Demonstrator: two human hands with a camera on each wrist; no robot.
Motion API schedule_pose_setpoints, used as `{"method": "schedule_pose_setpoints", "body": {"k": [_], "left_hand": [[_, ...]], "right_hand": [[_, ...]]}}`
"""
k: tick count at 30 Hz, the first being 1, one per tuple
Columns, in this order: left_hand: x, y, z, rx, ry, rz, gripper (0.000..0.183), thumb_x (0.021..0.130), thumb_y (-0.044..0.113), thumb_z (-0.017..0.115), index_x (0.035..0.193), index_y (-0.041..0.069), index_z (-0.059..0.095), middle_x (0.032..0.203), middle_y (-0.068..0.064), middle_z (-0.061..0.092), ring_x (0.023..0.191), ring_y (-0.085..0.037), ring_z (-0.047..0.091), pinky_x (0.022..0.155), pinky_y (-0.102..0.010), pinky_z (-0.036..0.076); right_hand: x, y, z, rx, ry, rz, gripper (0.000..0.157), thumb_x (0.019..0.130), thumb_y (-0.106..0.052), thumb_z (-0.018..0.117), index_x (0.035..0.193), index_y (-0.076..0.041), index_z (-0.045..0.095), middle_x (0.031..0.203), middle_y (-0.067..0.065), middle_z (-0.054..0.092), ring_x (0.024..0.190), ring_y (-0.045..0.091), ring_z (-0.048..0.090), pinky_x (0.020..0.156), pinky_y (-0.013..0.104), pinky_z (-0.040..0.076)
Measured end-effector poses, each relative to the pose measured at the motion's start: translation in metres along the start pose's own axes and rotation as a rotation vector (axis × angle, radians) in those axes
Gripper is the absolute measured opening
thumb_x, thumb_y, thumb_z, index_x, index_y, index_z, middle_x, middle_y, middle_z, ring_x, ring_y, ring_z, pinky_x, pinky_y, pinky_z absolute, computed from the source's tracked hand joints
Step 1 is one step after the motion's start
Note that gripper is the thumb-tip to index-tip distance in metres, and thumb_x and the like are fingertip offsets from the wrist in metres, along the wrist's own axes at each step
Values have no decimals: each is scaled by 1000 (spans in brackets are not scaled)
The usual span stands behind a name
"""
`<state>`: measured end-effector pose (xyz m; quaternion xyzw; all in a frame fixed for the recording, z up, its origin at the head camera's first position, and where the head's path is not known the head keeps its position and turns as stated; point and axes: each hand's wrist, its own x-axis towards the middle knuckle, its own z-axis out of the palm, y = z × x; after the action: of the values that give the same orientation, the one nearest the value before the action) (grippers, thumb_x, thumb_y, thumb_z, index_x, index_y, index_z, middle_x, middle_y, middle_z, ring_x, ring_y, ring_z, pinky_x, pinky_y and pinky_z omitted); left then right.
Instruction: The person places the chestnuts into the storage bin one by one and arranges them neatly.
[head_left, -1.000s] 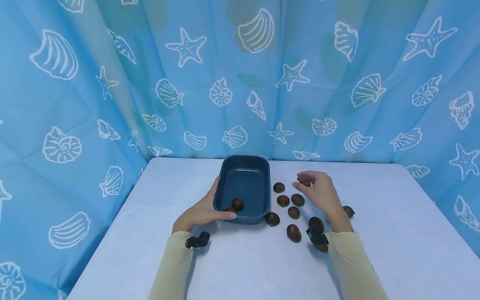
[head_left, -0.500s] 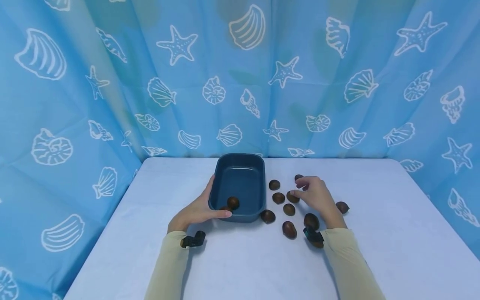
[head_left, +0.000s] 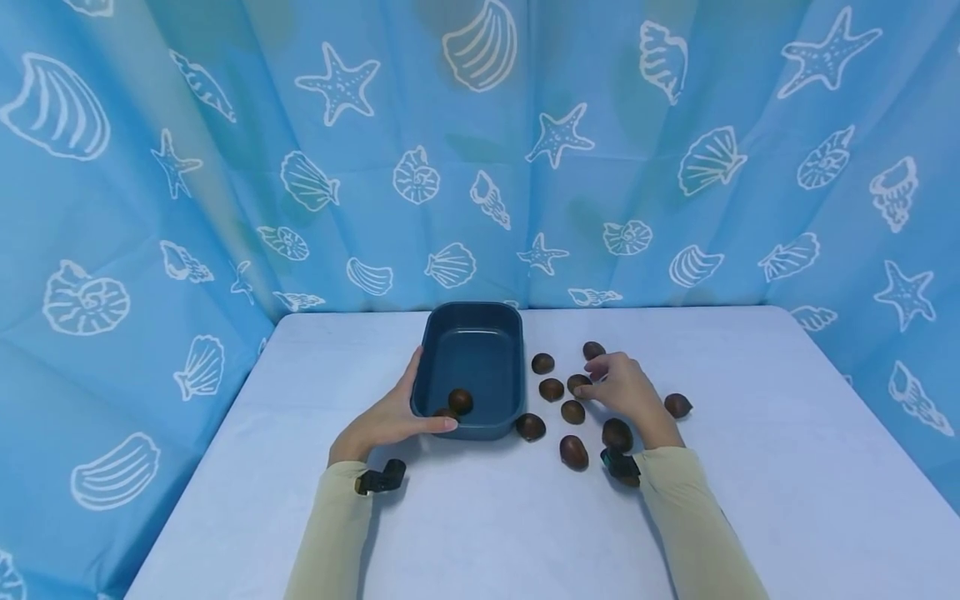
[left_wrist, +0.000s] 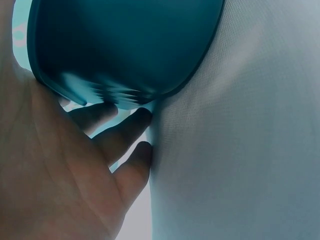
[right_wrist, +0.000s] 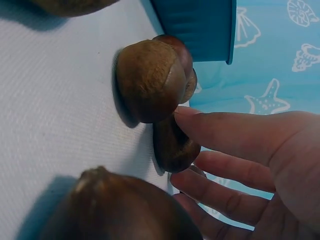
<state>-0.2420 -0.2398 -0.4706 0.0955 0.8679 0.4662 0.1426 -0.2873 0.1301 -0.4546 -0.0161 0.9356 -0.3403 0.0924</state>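
Note:
My left hand point(head_left: 378, 423) grips the near left corner of a dark blue, deep rectangular dish point(head_left: 517, 358), thumb over its near rim and fingers along the outer left side. Two brown chestnuts point(head_left: 461, 401) lie in the dish's near left part. In the left wrist view, the fingers point(left_wrist: 127, 132) bend against the dish wall. To the right of the dish, my right hand point(head_left: 628, 392) has thumb and fingers around a chestnut point(head_left: 577, 383) on the table. From the right wrist, that chestnut point(right_wrist: 175, 147) appears dark between thumb and fingertips, partly behind a nearer one point(right_wrist: 150, 80).
Several loose chestnuts are scattered on the white-covered table point(head_left: 465, 517) between the dish and the right forearm. One chestnut point(head_left: 678, 406) lies right of the right wrist, another point(head_left: 593, 350) just beyond the hand. A blue shell-print curtain point(head_left: 480, 167) hangs behind the table.
My right hand has come nearer and lower, from beside the far chestnut to the one it now pinches. The left hand stays on the dish. The whole head view has shifted slightly.

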Motion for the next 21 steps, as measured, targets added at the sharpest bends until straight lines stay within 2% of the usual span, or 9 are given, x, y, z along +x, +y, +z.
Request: {"method": "schedule_pose_setpoints", "body": {"k": [9,21], "left_hand": [[1,-1,-1,12,7,-9,129,82,49,84,162,44,-18,176,5,-8,163,-33,9,125,-69,22],[0,-1,-1,19,2,-18,131,80,53,84,162,43,-18,176,6,-8,163,-33,9,125,-68,22]], "right_hand": [[1,-4,5,-50,8,-6,51,89,-21,81,132,2,65,130,24,67,121,42,64,103,57,53],[2,-4,3,-47,19,-7,45,88,-16,80,127,3,68,126,23,69,116,39,65,103,55,53]]}}
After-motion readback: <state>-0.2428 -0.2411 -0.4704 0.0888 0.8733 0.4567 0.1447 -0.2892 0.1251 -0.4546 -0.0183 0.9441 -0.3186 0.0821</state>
